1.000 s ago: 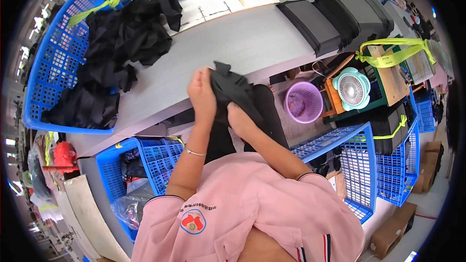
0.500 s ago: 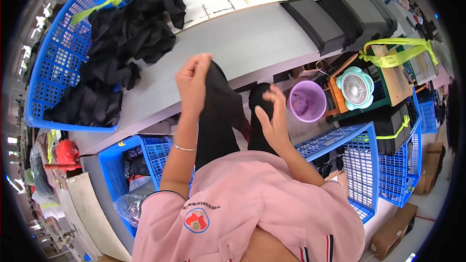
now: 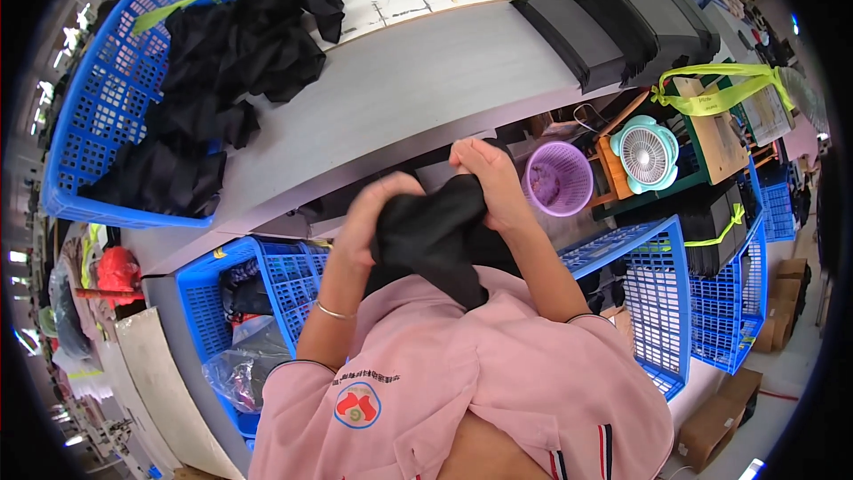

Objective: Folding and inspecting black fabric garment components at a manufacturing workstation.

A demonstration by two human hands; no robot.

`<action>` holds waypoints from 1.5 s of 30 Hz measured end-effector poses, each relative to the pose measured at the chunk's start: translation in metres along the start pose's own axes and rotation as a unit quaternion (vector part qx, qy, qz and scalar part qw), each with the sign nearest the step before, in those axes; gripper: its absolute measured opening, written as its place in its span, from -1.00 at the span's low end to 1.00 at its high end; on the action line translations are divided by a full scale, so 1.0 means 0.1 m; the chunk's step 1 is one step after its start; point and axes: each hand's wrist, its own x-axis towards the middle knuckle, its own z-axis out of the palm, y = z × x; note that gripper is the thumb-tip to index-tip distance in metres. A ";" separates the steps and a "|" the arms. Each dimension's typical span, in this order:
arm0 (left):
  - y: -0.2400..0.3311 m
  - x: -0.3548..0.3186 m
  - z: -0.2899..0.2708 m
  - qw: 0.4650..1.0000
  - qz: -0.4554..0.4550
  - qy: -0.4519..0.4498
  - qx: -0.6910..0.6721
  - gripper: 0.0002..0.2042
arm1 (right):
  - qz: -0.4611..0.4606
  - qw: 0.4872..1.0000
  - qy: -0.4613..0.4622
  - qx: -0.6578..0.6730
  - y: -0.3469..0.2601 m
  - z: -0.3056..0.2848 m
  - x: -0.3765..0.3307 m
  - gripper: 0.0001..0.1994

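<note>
A piece of black cloth (image 3: 428, 236) is stretched between my two hands, above my lap, and its lower end hangs down against my pink shirt. My left hand (image 3: 371, 212) is closed on its left edge, slightly blurred, with the fingertips partly hidden behind the fabric. With fingers pinched together, my right hand (image 3: 489, 176) grips the upper right corner. On the table (image 3: 382, 98) ahead, a loose heap of similar black cloth pieces (image 3: 244, 49) spills from a blue plastic basket (image 3: 89, 138) at the left.
Stacks of flat dark pieces (image 3: 577, 40) lie on the table's far right. A purple bin (image 3: 560, 180) and a teal fan (image 3: 646, 156) stand right of my hands. Blue crates flank me, a left crate (image 3: 200, 302) and a right crate (image 3: 662, 302). Cardboard boxes (image 3: 724, 418) sit at the lower right.
My left hand has come down and nearer with the black cloth. My right hand, free before, has moved up and left and now grips the cloth too.
</note>
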 end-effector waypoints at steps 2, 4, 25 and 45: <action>-0.23 -0.13 0.09 0.989 -0.079 -0.117 0.052 -0.81 | -0.021 0.997 -0.005 -0.068 0.05 0.14 0.07 -0.79; -0.49 -0.12 0.15 0.968 -0.129 -0.212 -0.042 -0.85 | -0.036 0.986 -0.080 -0.143 0.33 0.25 0.13 -0.81; -0.96 0.31 -0.02 0.954 -0.132 -0.236 0.129 -0.43 | 0.216 0.951 -0.186 -0.121 1.39 0.47 0.40 -0.78; -0.93 0.24 -0.89 0.986 -0.069 -0.125 0.085 -0.43 | -0.260 0.877 0.147 -0.377 0.15 -0.20 0.13 -0.78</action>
